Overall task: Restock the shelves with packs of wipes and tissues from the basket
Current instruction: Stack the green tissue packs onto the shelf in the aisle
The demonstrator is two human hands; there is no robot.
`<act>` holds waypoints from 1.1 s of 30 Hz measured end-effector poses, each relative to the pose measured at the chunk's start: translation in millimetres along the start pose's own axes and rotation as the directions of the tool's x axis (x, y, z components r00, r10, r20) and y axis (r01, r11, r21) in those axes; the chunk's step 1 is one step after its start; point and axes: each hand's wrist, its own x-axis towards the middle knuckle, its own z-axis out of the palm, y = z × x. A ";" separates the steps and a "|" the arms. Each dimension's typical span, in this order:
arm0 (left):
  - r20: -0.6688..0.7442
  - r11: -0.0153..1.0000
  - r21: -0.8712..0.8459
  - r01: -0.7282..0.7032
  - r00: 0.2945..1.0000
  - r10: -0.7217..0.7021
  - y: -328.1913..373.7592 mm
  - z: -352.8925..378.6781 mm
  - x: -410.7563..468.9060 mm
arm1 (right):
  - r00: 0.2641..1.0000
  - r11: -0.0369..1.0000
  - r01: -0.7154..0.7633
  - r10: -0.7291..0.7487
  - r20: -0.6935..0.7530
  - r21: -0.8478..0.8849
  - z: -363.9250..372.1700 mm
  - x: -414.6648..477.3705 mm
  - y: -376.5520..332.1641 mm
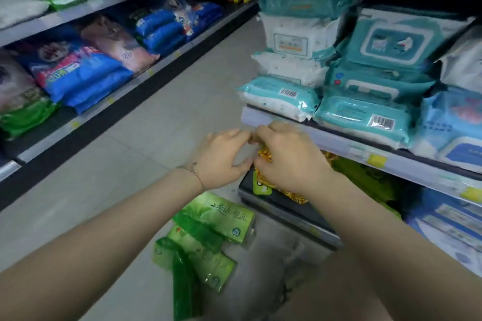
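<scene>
The yellow pack (pixel 264 155) is found dead centre of the frame, right at the front corner of the dark lower shelf (pixel 287 214), so it's judged to be mid-placement and not yet let go. It's gripped by the right hand (pixel 289 161), with fingers curled down over its top, and most of the pack is hidden under that hand. The left hand (pixel 224 161) is set just beside it on the left. Its fingers and thumb are bent into a C and the tips meet the right hand's. Whether anything is actually pinched there can't be told, as it's all blurred.

Just below, at lower centre, a loose heap of green tissue packs (pixel 216 216) is seen lying low down. The basket itself can't be made out for sure; only a grey blur is seen to the right of the heap. These packs are reckoned to be what's left to shelve, so a fair bit of the job is still open.

Further back on the lower shelf, more green packs (pixel 365 180) can be seen. Above, at upper right, the next shelf up is already stacked with teal wipes packs (pixel 365 117) — that level looks pretty much stocked. Across the aisle at upper left, shelves of blue bags (pixel 86 78) are seen, which probably aren't part of this job.
</scene>
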 end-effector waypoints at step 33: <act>0.618 0.855 0.322 0.406 0.594 -0.515 -113.0 219.2 -76.1 | 0.671 0.827 -0.546 0.334 0.662 0.137 222.7 13.2 6.7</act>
